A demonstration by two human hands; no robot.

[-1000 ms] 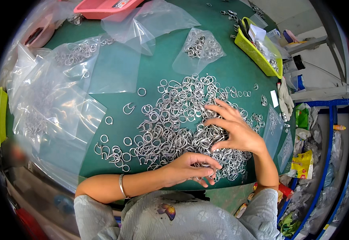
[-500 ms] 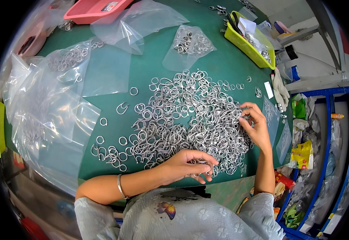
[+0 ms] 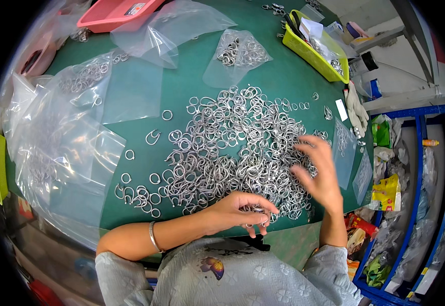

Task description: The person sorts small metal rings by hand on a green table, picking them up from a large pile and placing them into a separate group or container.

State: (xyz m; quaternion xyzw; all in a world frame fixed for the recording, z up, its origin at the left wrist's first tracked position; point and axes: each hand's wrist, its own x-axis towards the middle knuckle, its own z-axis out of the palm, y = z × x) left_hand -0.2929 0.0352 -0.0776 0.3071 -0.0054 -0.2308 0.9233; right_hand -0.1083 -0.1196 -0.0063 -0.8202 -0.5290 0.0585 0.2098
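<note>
A wide heap of loose silver metal rings covers the middle of the green table. At the heap's near edge my left hand is curled, palm turned inward, around several of these rings. Parts of them show between its thumb and fingers. Over the right side of the heap hovers my right hand, a little blurred. Its thumb and fingers are spread apart, and nothing shows between them. Some rings lie under and behind its fingertips.
Clear plastic bags spread over the left side, some with rings inside. A filled bag lies beyond the heap. A pink tray and a lime-green basket stand farther back. A blue rack is at right.
My right hand has lifted off the heap's right side and its fingers have opened. My left hand keeps its place with the rings. The view has shifted slightly.
</note>
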